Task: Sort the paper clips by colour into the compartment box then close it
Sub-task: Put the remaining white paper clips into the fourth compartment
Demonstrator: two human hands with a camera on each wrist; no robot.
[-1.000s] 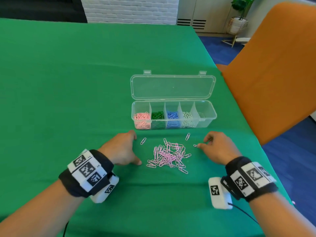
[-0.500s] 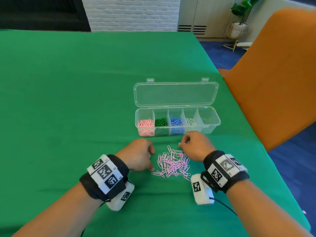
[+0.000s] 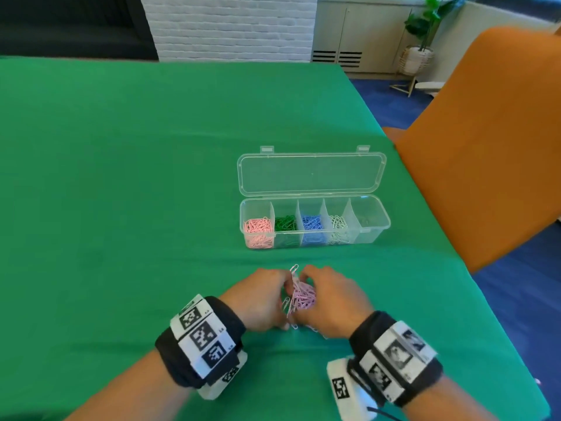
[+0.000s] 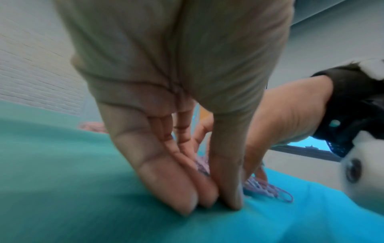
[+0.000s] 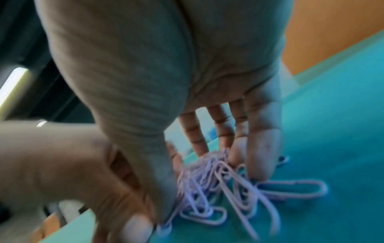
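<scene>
Green tablecloth (image 3: 136, 177), orange chair (image 3: 485, 147), white brick wall (image 3: 230, 25), seemingly potted plant (image 3: 420, 41)

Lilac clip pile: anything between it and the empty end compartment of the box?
Nothing visible. The lilac clip pile sits squeezed between the left hand and right hand; only bare green cloth lies before the box, whose lid is folded back open.
</scene>
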